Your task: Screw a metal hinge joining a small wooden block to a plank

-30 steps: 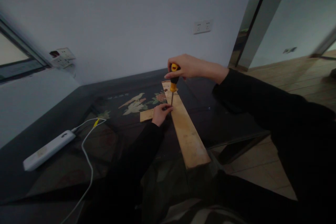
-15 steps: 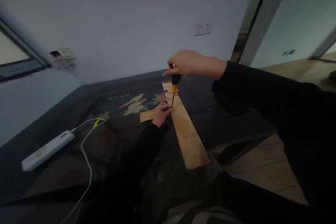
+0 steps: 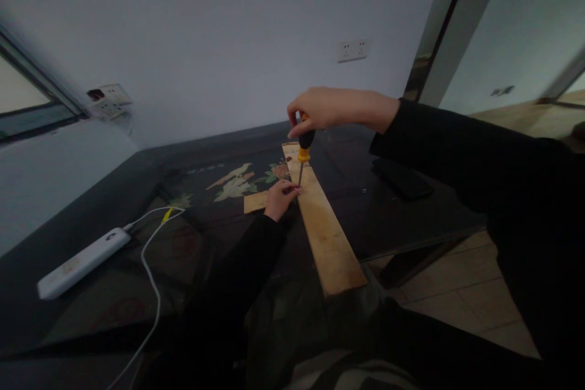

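My right hand [image 3: 315, 111] is closed around the black and yellow handle of a screwdriver [image 3: 304, 149], which stands almost upright. Its metal shaft points down at a long wooden board [image 3: 326, 228] lying on the dark table. At the shaft's lower end, the fingers of my left hand [image 3: 280, 198] are pinched together beside the board's left edge. Whatever they hold there is too small to make out. A shorter wooden piece [image 3: 255, 202] sticks out to the left from behind my left hand.
The dark table [image 3: 219, 244] carries a bird and flower picture. On its left lie a white power strip [image 3: 85, 262] and its cable [image 3: 153, 283]. A flat black object [image 3: 402, 180] lies to the right, under my sleeve. Wall sockets [image 3: 351, 50] are behind.
My right hand and wrist have shifted slightly to the right and turned a little around the screwdriver handle. My left hand and the board stay where they were.
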Demonstrator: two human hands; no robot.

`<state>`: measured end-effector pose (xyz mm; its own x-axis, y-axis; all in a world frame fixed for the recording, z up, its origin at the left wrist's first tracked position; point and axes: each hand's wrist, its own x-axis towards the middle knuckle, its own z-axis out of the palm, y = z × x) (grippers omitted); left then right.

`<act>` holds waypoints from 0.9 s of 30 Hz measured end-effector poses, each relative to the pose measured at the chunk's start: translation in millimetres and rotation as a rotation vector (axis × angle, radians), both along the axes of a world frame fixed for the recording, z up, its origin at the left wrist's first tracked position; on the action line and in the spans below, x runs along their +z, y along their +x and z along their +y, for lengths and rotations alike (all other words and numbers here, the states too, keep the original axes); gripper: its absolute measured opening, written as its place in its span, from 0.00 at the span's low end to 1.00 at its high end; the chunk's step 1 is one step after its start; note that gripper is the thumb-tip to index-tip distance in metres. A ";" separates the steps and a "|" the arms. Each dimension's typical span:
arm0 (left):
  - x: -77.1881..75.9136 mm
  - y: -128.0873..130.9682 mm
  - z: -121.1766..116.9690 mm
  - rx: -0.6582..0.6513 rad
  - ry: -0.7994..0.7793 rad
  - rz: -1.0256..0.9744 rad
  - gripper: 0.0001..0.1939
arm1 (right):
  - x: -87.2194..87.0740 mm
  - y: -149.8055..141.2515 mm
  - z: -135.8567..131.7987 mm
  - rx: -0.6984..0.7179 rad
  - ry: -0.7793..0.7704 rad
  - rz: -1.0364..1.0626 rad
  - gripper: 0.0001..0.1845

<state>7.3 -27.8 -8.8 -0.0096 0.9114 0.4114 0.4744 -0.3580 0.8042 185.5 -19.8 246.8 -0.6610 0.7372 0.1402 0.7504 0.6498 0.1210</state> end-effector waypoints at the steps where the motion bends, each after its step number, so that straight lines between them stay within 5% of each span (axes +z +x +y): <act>1: 0.0 -0.3 -0.1 0.002 -0.003 0.008 0.02 | 1.6 0.7 1.7 0.045 -0.043 -0.024 0.28; 6: -1.9 -3.1 -0.7 -0.011 -0.001 0.037 0.02 | 11.3 2.4 5.4 0.232 -0.204 -0.113 0.21; 10: -0.5 -8.6 2.3 -0.067 0.002 0.073 0.04 | 9.7 -1.8 1.3 0.166 -0.102 -0.086 0.18; 13: 2.1 -16.9 7.4 -0.082 -0.025 0.071 0.17 | 6.7 -3.4 -0.8 0.107 -0.060 -0.060 0.20; 20: 2.3 -24.7 7.3 -0.164 -0.350 -0.054 0.31 | 4.6 0.1 2.5 0.062 -0.057 -0.038 0.24; 27: 6.6 -13.1 7.6 -0.233 -0.428 -0.178 0.39 | 2.2 -0.6 2.0 0.042 -0.050 0.007 0.23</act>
<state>-5.8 -20.2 -2.2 0.1779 0.9840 0.0116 0.2636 -0.0590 0.9628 184.9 -17.8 249.0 -0.6904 0.7152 0.1083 0.7232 0.6856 0.0827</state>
